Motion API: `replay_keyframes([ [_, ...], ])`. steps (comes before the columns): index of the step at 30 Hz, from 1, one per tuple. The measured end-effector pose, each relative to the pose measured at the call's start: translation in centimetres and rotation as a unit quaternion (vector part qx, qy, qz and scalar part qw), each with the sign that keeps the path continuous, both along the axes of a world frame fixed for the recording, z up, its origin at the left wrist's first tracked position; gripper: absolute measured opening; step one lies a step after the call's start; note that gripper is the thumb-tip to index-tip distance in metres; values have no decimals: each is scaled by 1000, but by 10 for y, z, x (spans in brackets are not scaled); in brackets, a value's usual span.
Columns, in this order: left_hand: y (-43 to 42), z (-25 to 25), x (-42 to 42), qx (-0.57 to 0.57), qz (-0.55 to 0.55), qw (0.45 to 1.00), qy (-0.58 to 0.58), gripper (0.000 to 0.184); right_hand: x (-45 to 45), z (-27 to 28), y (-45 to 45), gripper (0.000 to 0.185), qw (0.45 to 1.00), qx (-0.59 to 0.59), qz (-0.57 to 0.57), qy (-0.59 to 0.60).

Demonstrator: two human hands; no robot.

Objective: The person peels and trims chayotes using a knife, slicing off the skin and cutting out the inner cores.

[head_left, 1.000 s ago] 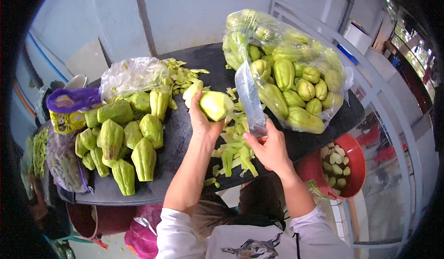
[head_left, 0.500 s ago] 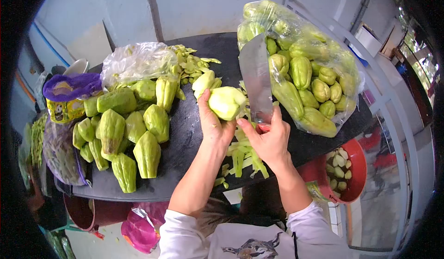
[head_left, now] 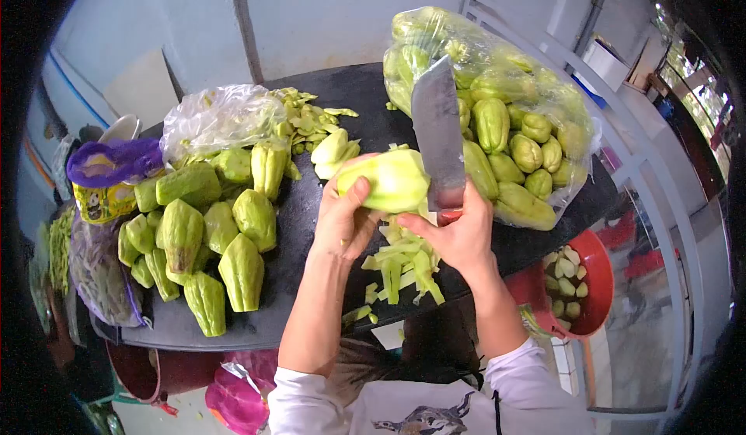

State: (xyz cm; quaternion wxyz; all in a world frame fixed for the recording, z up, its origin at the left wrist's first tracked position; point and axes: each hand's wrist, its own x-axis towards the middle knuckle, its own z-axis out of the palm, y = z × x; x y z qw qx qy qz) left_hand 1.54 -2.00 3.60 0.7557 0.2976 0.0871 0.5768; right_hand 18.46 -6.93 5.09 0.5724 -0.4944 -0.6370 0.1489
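My left hand (head_left: 347, 221) is wrapped round a pale, peeled chayote (head_left: 386, 180), thumb on its near side, above the middle of the table. In my right hand (head_left: 460, 233) is a cleaver (head_left: 437, 124), gripped low by its red handle with the broad blade pointing up. The blade stands just right of the chayote; whether they touch I cannot tell. Below both hands lies a heap of green peelings (head_left: 404, 268). Another peeled chayote (head_left: 332, 147) rests on the table behind my left hand.
Several unpeeled chayotes (head_left: 183, 229) are grouped at the left of the black table (head_left: 311, 85). Chayotes fill a clear plastic bag (head_left: 575, 108) at the right. A red bucket (head_left: 604, 287) with peeled pieces stands below. A purple mesh bag (head_left: 105, 260) sits far left.
The chayote in my left hand has turned to lie more lengthwise, and my grip has shifted so the thumb shows in front. The cleaver stays upright in my right hand.
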Motion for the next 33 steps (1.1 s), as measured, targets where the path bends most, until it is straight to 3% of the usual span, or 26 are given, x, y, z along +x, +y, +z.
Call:
replay_keyframes([
  [2,2,3,-7,25,-32,999,26,58,12,10,-7,64,1000,-16,-9,-18],
  [5,0,4,-7,50,-36,979,194,68,27,14,-14,68,993,-33,-24,-114],
  [8,-10,13,3,66,-45,983,164,78,33,18,-22,71,989,-6,-29,-142],
  [14,-20,3,24,85,2,988,132,75,36,15,-27,78,993,-34,-67,-95],
  [17,-23,0,27,88,17,988,124,75,36,9,-26,79,991,16,-72,-109],
  [19,-25,-2,28,88,24,988,125,76,36,7,-29,88,992,-41,-84,-87],
  [28,-30,-7,34,99,67,988,100,72,36,5,-28,77,994,-1,-69,-89],
  [33,-29,-6,31,116,66,978,162,69,37,8,-31,72,995,-21,-50,-89],
])
